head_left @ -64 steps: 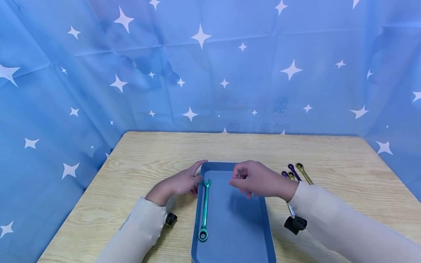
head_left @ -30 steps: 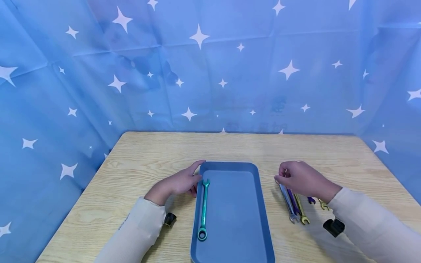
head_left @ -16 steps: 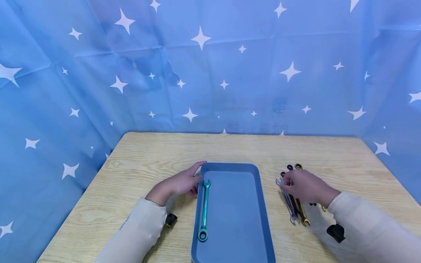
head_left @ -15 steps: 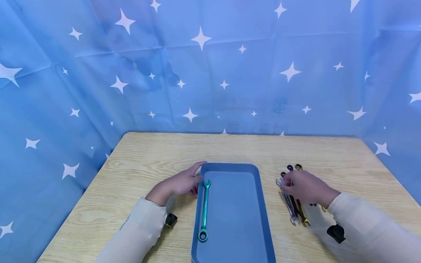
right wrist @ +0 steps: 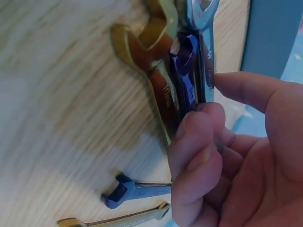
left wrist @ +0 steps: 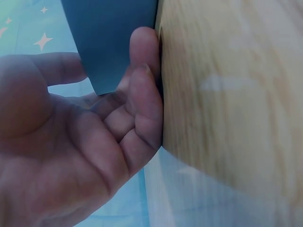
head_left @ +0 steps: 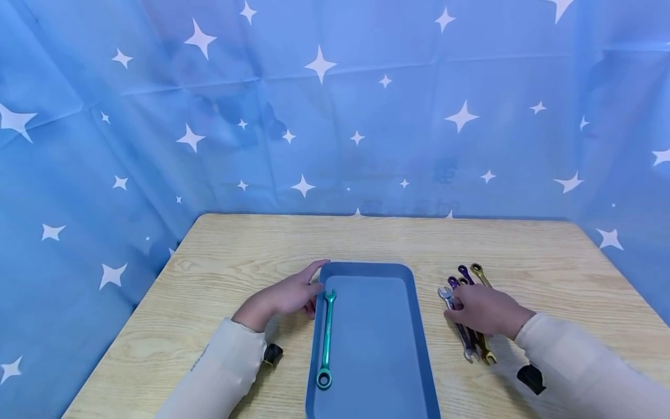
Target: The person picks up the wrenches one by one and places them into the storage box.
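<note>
In the head view, my left hand (head_left: 282,301) holds the far left corner of the blue tray (head_left: 369,269). The left wrist view has the thumb on one side of that corner and the fingers curled at the other. A green ratcheting combination wrench (head_left: 327,337) lies along the tray's left side. To the right of the tray, my right hand (head_left: 484,308) grips the middle of a silver wrench (head_left: 445,293), thumb along its side. Against it lie a purple wrench (right wrist: 187,66) and a gold wrench (right wrist: 163,85), partly hidden by the curled fingers.
Beyond the right hand are the ring ends of another purple wrench (head_left: 464,271) and another gold wrench (head_left: 477,269). The right wrist view shows their open ends below the hand. Under everything is a wooden table (head_left: 251,244), with a blue star-patterned curtain (head_left: 335,116) behind.
My right hand has moved from over the tray to the wrenches at the right, then down nearer along the silver one. The left hand and green wrench have stayed in place.
</note>
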Demonstrator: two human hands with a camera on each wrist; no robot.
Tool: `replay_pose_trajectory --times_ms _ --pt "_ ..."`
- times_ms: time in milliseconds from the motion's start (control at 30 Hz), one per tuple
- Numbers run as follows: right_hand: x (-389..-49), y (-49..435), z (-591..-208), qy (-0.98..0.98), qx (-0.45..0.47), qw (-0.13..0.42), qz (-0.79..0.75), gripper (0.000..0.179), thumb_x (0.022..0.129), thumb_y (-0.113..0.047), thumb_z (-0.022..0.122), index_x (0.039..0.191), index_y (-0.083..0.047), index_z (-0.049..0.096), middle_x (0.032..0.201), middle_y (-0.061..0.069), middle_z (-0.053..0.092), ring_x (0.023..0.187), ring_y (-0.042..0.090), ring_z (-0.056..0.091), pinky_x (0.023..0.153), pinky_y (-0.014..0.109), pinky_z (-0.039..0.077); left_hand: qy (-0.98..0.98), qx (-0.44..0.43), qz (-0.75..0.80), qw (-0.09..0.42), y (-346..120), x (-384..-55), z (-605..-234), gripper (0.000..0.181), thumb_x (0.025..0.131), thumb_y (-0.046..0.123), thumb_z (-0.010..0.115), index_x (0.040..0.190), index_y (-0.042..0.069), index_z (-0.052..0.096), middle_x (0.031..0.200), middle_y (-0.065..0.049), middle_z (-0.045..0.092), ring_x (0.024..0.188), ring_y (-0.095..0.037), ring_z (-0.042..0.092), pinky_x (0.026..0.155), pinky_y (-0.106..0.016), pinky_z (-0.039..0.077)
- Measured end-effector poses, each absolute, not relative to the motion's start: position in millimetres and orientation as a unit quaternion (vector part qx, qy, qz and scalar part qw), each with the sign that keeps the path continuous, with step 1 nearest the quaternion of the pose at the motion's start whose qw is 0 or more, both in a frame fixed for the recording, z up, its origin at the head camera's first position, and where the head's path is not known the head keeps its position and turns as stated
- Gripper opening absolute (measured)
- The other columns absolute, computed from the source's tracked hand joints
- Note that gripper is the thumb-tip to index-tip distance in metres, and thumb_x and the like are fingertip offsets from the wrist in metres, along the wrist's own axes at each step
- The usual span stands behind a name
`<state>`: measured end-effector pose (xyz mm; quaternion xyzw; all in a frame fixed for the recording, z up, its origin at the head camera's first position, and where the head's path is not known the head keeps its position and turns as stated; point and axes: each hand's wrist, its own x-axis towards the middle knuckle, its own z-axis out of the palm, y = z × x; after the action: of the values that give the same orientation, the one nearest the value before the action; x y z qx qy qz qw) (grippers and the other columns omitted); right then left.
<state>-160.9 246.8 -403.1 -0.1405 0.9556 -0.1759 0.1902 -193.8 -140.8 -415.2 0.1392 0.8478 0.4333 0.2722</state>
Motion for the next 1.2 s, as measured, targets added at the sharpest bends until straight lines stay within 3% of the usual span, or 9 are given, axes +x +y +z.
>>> replay_pose_trajectory --times_ms 533,933,1200 --pt "-158.6 242.0 -399.8 0.946 -0.149 0.218 -0.19 0.045 0.098 -0.022 0.062 0.061 -0.018 0.036 0.05 -0.007 0.034 0.039 0.008 0.035 0.045 0.025 0.036 0.85 0.137 0.432 0.27 -139.8 -194.3 -414.0 0.059 0.108 0.022 0.037 0.162 0.03 0.012 0.072 -0.015 0.061 0.067 -0.025 0.067 0.07 -0.035 0.056" --pt "-156.2 237.6 -400.8 0.944 -0.157 0.217 -0.19 0.048 0.094 -0.015 0.064 0.057 -0.021 0.033 0.047 -0.009 0.032 0.036 0.005 0.035 0.044 0.022 0.031 0.849 0.141 0.431 0.273 -141.4 -195.6 -417.6 0.06 0.108 0.022 0.037 0.162 0.03 0.012 0.072 -0.013 0.061 0.067 -0.024 0.067 0.071 -0.034 0.056" --pt "-157.4 235.5 -402.9 0.955 -0.156 0.188 -0.169 0.049 0.09 -0.019 0.068 0.054 -0.021 0.034 0.047 -0.01 0.029 0.039 0.006 0.029 0.044 0.02 0.026 0.853 0.138 0.425 0.27 -141.4 -194.7 -415.7 0.06 0.108 0.023 0.037 0.161 0.031 0.012 0.072 -0.015 0.063 0.067 -0.025 0.067 0.073 -0.034 0.055"
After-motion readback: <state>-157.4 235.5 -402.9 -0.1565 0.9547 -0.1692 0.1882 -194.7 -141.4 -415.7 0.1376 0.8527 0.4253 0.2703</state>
